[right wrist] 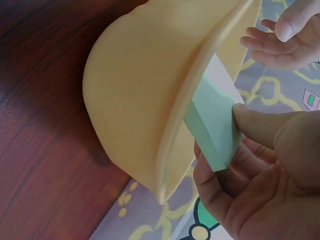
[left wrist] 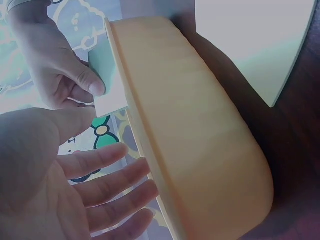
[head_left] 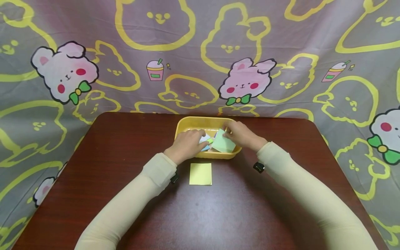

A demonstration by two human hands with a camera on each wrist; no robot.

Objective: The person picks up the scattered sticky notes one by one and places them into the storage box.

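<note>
A yellow plastic basin (head_left: 206, 121) stands near the table's far edge with several paper pads inside. My right hand (head_left: 242, 133) pinches a pale green sticky note pad (head_left: 223, 142) between thumb and fingers over the basin's right part; the right wrist view shows the pad (right wrist: 215, 120) tilted at the rim. Over the left part of the basin reaches my left hand (head_left: 186, 144), its fingers (left wrist: 110, 190) spread and relaxed in the left wrist view, holding nothing. Below them in the basin lie white, green and blue papers (head_left: 205, 141), partly hidden by the left hand.
A yellow sticky note pad (head_left: 200, 174) lies on the dark brown wooden table (head_left: 200, 215) just in front of the basin. Behind the table hangs a patterned cloth (head_left: 187, 52) with cartoon animals, reaching down both sides.
</note>
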